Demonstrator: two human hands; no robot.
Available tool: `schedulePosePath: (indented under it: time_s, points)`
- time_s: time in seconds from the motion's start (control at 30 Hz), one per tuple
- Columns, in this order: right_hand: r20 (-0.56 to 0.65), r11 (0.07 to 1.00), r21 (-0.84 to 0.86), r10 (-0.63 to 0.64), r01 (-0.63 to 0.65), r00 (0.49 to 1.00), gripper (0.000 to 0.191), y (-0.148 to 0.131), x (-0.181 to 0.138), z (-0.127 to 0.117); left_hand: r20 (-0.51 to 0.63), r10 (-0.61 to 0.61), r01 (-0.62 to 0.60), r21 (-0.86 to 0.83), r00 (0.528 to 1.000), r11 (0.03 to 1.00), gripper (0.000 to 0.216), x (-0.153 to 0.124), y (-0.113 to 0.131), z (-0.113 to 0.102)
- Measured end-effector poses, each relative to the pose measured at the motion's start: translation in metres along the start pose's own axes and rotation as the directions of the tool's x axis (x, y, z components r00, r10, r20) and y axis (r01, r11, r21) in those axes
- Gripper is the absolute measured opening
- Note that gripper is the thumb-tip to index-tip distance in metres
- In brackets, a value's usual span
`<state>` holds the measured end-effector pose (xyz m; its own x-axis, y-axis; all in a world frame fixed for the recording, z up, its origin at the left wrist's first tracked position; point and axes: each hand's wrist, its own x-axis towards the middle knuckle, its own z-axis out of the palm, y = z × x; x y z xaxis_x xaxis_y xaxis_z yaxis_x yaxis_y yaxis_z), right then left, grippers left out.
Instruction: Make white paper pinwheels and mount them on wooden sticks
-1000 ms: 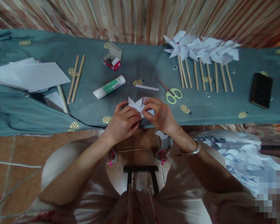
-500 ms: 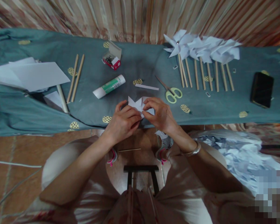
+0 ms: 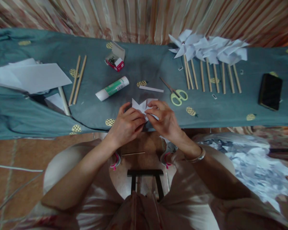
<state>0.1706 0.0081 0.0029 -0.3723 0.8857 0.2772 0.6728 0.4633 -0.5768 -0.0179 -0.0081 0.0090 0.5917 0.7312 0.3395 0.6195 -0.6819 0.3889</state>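
Note:
Both my hands work on a white folded paper piece at the near edge of a table covered in teal cloth. My left hand pinches the paper from the left, fingers curled on it. My right hand, a metal bangle on its wrist, pinches a flap from the right. Pointed paper flaps stick up between the fingers; the rest of the paper is hidden under my hands.
On the cloth lie a glue stick, green-handled scissors, a paper strip, an open red pin box, two wooden sticks, paper sheets, several finished pinwheels on sticks and a black phone. Paper scraps pile at the right.
My right hand's fingers have shifted slightly left over the paper flap. The left hand stays where it was.

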Motion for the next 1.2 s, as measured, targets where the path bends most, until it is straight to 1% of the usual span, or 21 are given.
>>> schedulePosePath:
  time_s: [0.17,0.23,0.37,0.47,0.67,0.83,0.93,1.1,1.2]
  points:
    - [0.066,0.971,-0.225,-0.071,0.085,0.995,0.026,-0.007,-0.007,0.0,0.018,-0.01,0.01,-0.002,1.0,1.0,0.02,0.0,0.0,-0.001]
    - [0.096,0.953,-0.284,-0.08,0.105,0.992,0.026,-0.01,-0.009,0.001,0.012,-0.006,0.006,-0.013,1.0,1.0,0.02,0.0,0.0,-0.002]
    - [0.153,0.952,-0.269,-0.105,0.143,0.983,0.026,-0.013,-0.012,0.006,0.019,-0.02,0.021,-0.031,1.0,0.999,0.02,0.0,0.0,-0.002]
    - [0.172,0.947,-0.269,-0.131,0.175,0.976,0.026,-0.013,-0.012,0.009,0.011,-0.025,0.025,-0.031,1.0,0.999,0.019,0.0,0.0,-0.003]
    - [0.11,0.945,-0.279,-0.142,0.168,0.984,0.027,-0.007,-0.012,0.011,-0.036,-0.036,0.035,-0.028,0.999,0.999,0.017,-0.002,-0.002,-0.005]
    - [0.14,0.95,-0.258,-0.143,0.175,0.98,0.027,-0.007,-0.012,0.011,-0.04,-0.069,0.068,-0.038,0.997,0.997,0.016,-0.002,-0.003,-0.008]
    - [0.124,0.955,-0.242,-0.144,0.171,0.982,0.025,-0.006,-0.012,0.012,-0.051,-0.082,0.081,-0.031,0.995,0.996,0.015,-0.001,-0.002,-0.007]
    - [0.121,0.953,-0.253,-0.138,0.165,0.983,0.024,-0.009,-0.015,0.013,-0.067,-0.046,0.046,-0.011,0.997,0.999,0.011,0.0,0.0,-0.003]
    - [0.1,0.961,-0.225,-0.139,0.159,0.985,0.027,-0.01,-0.016,0.008,-0.068,-0.023,0.024,0.019,0.997,1.0,0.011,0.002,0.002,-0.005]
